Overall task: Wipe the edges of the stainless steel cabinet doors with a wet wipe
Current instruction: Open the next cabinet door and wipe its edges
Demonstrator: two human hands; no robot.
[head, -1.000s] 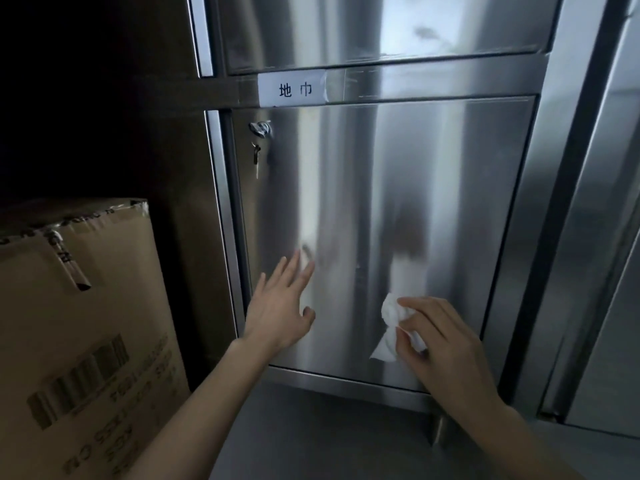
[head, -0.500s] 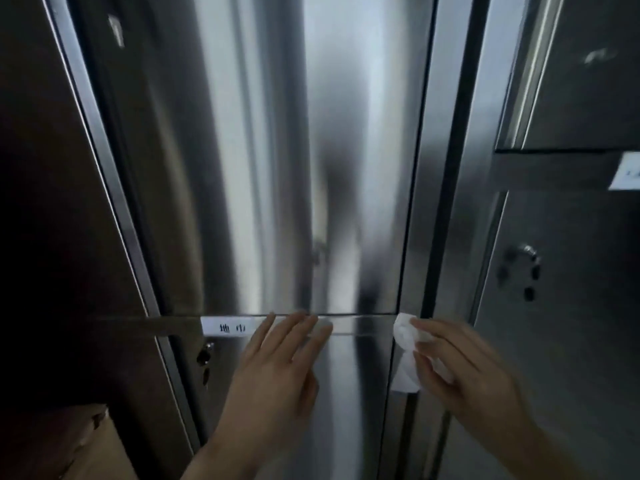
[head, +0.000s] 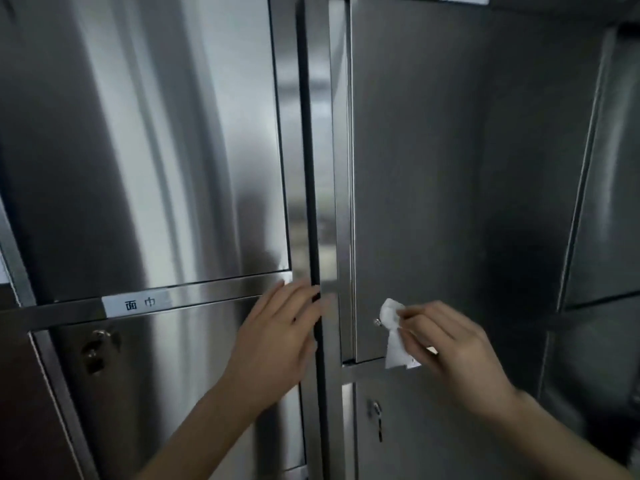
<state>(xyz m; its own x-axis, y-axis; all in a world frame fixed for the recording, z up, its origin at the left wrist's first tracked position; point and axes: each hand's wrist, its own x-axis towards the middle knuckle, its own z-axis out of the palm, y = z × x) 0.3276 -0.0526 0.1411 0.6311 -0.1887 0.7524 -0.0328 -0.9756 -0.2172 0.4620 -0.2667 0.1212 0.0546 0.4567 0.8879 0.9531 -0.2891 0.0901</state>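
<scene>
Right, head view only. Left hand [head: 277,337] lies flat, fingers straight and together, pressing on the frame post by the dark seam [head: 308,168] between two cabinet columns; it holds nothing. Right hand [head: 450,351] has its fingers curled, pinching a crumpled wet wipe [head: 393,336] near the top. The wipe hangs against the lower left corner of the upper right door [head: 450,168], touching or just beside the small lock [head: 376,322]; it's too blurred to tell which. Its tail reaches that door's bottom edge. Step in hand, I'd judge: starting this door's edges at the corner. The next move likely calls for pressing the wipe onto the left or bottom edge and dragging along it, clear of the lock. White label [head: 136,303] sits off left.
</scene>
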